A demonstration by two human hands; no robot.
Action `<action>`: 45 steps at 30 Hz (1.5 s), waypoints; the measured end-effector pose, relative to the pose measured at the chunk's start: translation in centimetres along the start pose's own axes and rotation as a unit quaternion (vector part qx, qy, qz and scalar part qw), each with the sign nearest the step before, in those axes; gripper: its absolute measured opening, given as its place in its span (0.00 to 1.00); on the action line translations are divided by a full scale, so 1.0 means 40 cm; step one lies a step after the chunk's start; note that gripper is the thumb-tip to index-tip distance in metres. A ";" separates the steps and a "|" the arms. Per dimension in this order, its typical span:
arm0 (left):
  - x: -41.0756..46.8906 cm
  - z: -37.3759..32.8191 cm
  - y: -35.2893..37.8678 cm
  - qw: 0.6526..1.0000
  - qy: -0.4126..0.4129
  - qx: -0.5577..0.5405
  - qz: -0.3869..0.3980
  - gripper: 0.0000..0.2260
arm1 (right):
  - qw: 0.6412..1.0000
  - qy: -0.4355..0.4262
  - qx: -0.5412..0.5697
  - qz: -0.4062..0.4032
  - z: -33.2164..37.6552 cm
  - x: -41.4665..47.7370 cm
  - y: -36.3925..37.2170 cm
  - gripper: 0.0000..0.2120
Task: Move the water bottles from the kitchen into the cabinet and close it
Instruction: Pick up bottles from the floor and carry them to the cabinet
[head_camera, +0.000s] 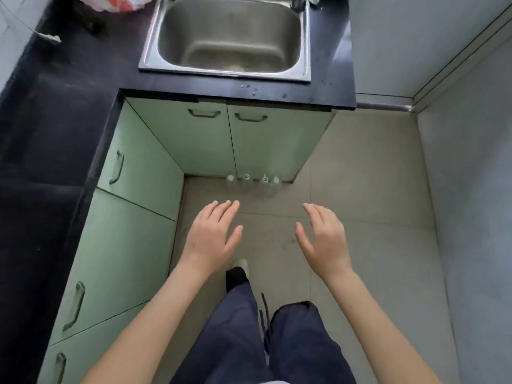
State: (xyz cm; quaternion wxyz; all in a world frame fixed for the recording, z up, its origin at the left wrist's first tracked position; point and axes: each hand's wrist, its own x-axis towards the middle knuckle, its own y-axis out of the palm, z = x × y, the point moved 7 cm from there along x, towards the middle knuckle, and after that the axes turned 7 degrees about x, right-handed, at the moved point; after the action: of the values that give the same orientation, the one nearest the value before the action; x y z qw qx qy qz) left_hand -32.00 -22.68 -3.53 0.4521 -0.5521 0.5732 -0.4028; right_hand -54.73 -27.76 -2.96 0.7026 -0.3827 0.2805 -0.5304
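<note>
Four clear water bottles stand on the floor against the far cabinet; probably empty, light, crushable. Grip mid-body. Left hand and right hand hover spread, empty.

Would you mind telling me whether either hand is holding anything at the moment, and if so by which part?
Nothing is held: the left hand and right hand are open, above the floor.

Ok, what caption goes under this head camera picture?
Open left hand and right hand, four water bottles standing on the floor by closed green cabinet doors.
</note>
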 end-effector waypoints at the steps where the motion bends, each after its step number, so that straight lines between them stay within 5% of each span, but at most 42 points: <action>1: 0.046 0.008 0.005 1.000 -0.001 -0.002 0.000 0.26 | 1.000 0.007 0.003 -0.004 -0.013 0.038 0.009 0.26; 8: 0.324 0.080 0.259 0.999 -0.038 -0.034 0.006 0.27 | 0.998 0.049 -0.003 0.030 -0.240 0.264 0.221 0.33; 15: 0.509 0.205 0.831 0.994 -0.083 -0.044 0.050 0.31 | 0.995 0.033 -0.034 0.087 -0.613 0.423 0.660 0.37; 28: 0.732 0.446 1.771 0.999 -0.012 0.030 0.009 0.32 | 0.990 -0.029 -0.112 0.075 -1.171 0.533 1.442 0.34; 37: 0.829 0.510 1.927 0.997 -0.005 0.071 -0.016 0.33 | 0.991 -0.015 -0.107 0.072 -1.275 0.597 1.587 0.34; 45: 0.899 0.503 1.887 0.991 -0.073 -0.106 -0.034 0.42 | 0.975 0.058 0.215 0.009 -1.243 0.682 1.591 0.42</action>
State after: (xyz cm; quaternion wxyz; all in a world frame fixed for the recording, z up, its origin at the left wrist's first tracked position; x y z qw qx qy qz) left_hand -32.27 -52.79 -84.09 0.4173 -0.6445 0.5589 -0.3133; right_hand -53.12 -56.68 -83.13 0.7557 -0.1891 0.2038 -0.5930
